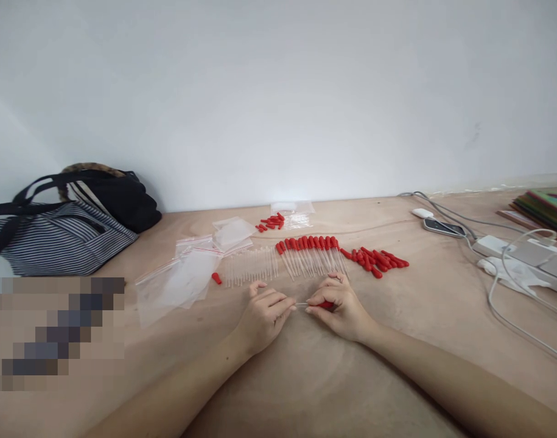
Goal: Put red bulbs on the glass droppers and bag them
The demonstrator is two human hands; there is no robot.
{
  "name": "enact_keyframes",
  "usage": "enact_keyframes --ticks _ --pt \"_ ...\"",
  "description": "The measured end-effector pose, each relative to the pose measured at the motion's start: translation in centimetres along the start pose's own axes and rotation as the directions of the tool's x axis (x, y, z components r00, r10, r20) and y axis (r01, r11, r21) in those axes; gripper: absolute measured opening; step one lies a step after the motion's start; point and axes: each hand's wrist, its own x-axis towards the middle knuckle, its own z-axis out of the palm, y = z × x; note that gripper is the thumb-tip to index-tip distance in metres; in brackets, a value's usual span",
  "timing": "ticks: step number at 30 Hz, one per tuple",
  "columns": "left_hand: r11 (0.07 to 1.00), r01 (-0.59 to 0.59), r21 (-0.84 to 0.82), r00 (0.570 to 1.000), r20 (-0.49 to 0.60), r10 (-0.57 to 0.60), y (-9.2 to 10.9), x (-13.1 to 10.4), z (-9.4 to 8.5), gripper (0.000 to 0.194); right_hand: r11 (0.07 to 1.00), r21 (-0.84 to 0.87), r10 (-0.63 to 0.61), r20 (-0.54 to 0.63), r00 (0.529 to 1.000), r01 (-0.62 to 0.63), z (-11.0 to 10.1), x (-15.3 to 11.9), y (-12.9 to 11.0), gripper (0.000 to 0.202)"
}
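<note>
Tube (301, 305) over the tabletop (278, 383), pinched by left hand (268, 313), with red bulb (325, 305) closed inside right hand (341, 307) (soft rubber, I guess from here), seems light, stiff, perhaps fragile; grip near bulb.

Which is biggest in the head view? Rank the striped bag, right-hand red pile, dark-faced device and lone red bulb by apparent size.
1. Striped bag
2. Red pile
3. Dark-faced device
4. Lone red bulb

Soft, diffuse light, brightest on the pale wall (287, 140)
</note>
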Motion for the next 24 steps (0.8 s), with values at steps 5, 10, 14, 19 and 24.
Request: enact_keyframes --ticks 5,10,14,19,24 --pt "1.000 0.003 0.014 1.000 -0.015 -0.003 0.18 0.09 0.04 0.017 1.000 -0.018 -0.007 0.018 1.000 0.008 -0.04 0.11 0.12 0.010" --pt "1.000 0.012 0.029 1.000 -0.007 -0.012 0.14 -0.01 -0.06 0.017 0.992 -0.123 0.000 -0.034 0.999 -0.004 -0.44 -0.13 0.10 0.017" --pt "1.000 0.003 0.027 1.000 -0.021 -0.003 0.35 0.07 -0.24 0.015 0.982 -0.184 -0.060 -0.068 0.996 0.047 -0.32 -0.17 -0.05 0.014" --pt "1.000 0.010 0.027 1.000 0.006 -0.010 0.80 0.32 -0.57 0.016 0.971 -0.206 -0.143 -0.098 0.985 0.120 0.08 0.01 0.05 0.017" --pt "0.999 0.019 0.049 1.000 0.018 -0.019 0.92 0.31 -0.60 0.018 0.970 -0.221 -0.123 -0.063 0.990 0.106 0.08 0.08 -0.11 0.019"
